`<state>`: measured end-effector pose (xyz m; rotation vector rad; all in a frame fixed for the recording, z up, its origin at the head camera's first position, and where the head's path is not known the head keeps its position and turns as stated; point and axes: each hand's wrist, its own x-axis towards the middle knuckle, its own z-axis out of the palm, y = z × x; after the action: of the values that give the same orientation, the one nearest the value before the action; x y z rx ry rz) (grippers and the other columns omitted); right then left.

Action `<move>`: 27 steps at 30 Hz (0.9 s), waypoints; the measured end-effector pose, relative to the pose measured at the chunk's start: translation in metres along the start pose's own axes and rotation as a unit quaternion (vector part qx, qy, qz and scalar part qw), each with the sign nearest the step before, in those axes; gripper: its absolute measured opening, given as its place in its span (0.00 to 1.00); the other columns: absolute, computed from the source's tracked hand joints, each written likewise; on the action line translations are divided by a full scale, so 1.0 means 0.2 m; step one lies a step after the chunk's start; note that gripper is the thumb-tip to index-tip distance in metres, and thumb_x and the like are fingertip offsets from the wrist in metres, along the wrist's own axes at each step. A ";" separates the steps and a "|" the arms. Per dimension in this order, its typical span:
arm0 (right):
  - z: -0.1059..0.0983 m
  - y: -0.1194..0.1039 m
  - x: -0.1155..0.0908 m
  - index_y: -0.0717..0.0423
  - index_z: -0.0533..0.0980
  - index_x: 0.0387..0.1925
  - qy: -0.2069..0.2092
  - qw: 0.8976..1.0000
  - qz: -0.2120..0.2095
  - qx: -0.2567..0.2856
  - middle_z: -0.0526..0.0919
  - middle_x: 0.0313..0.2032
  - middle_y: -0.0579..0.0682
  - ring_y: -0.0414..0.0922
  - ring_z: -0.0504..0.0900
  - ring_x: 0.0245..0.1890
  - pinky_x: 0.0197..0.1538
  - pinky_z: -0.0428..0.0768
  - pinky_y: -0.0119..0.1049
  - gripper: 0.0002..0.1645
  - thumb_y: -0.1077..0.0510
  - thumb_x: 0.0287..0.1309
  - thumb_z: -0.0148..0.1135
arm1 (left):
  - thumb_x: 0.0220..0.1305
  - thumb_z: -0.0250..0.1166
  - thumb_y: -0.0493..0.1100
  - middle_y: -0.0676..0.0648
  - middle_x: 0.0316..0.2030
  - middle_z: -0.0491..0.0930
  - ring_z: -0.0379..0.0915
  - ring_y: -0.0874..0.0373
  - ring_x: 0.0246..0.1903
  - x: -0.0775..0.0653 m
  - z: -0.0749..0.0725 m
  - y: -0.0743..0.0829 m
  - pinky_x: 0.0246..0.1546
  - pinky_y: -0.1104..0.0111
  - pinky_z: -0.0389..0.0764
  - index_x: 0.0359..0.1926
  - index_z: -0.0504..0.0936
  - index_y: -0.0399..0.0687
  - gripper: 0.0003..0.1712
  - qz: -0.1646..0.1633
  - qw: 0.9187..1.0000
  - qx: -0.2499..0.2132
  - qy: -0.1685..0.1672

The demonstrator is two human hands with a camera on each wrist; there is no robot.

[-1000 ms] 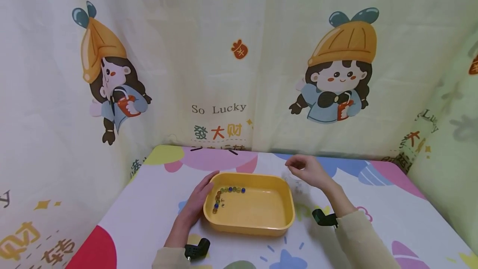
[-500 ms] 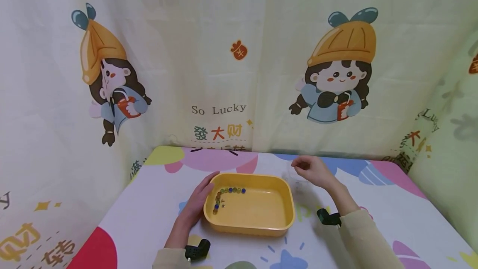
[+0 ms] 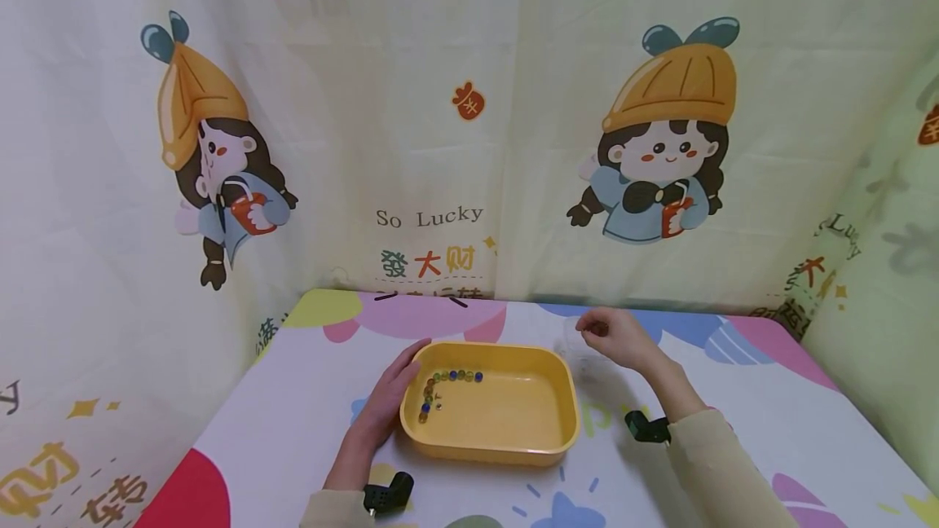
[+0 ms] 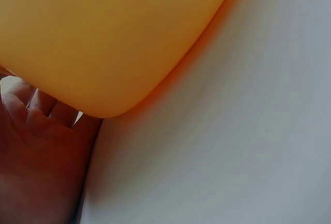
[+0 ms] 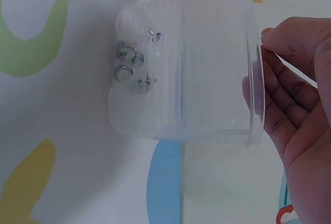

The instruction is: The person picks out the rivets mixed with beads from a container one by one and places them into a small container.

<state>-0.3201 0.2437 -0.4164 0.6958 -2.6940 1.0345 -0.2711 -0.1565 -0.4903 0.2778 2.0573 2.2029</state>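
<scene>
A yellow plastic tub (image 3: 506, 414) stands on the table, with several glass marbles (image 3: 452, 376) lined up inside along its far and left walls. My left hand (image 3: 383, 399) lies against the tub's left side, its thumb near the rim and its fingers stretched along the outer wall. In the right wrist view my right hand (image 5: 302, 105) pinches the rim of a clear plastic container (image 5: 217, 79), one fingertip showing through the plastic. Several clear marbles (image 5: 123, 73) sit at the container's base. From the head view this container is faint, just right of the tub.
A printed cloth (image 3: 293, 463) with coloured shapes covers the table. Behind it hangs a patterned curtain (image 3: 411, 104). Black wrist cameras (image 3: 389, 493) sit on both forearms. Inside the tub, a tiny dark spot (image 3: 438, 407) shows beside the left row of marbles.
My right hand has shifted a little to the right with the clear container, away from the tub. The left hand, the tub and the marbles in it stay as they were.
</scene>
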 end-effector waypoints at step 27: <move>0.02 -0.09 0.01 0.61 0.83 0.44 0.018 0.999 -0.049 0.004 0.84 0.38 0.49 0.43 0.80 0.34 0.41 0.83 0.36 0.10 0.69 0.59 0.68 | 0.81 0.46 0.45 0.41 0.75 0.57 0.49 0.44 0.75 0.00 0.01 0.00 0.73 0.50 0.50 0.77 0.61 0.47 0.28 0.000 1.000 -0.002 0.003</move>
<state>-0.3144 0.2286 -0.4085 0.7946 -2.5987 1.0250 -0.2708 -0.1553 -0.4897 0.2716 2.0551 2.2110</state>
